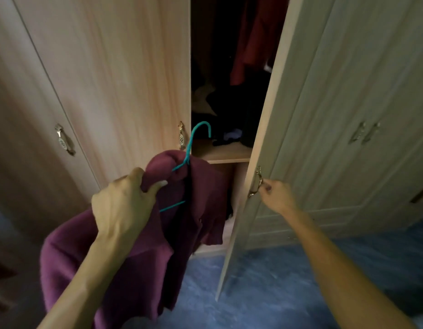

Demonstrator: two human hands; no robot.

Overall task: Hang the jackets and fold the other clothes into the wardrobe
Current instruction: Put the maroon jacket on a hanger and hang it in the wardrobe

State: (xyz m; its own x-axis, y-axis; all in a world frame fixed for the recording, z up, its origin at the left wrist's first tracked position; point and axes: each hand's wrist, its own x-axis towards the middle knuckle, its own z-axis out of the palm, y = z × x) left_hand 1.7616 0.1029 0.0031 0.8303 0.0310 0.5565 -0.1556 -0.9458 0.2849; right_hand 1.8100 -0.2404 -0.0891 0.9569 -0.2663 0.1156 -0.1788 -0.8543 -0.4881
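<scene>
Light wood-grain wardrobe fills the upper frame; its pale right door stands ajar. Plum fleece jacket, lower left, hangs on a teal wire hanger. Left hand clenches the jacket's shoulder. Right hand pinches the brass door handle.

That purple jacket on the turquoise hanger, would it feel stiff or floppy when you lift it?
Probably floppy: the purple jacket droops and bunches where the left hand grips it. It looks like thick fabric, so likely fairly heavy. It may slip off the thin turquoise hanger, since it sits unevenly.
</scene>
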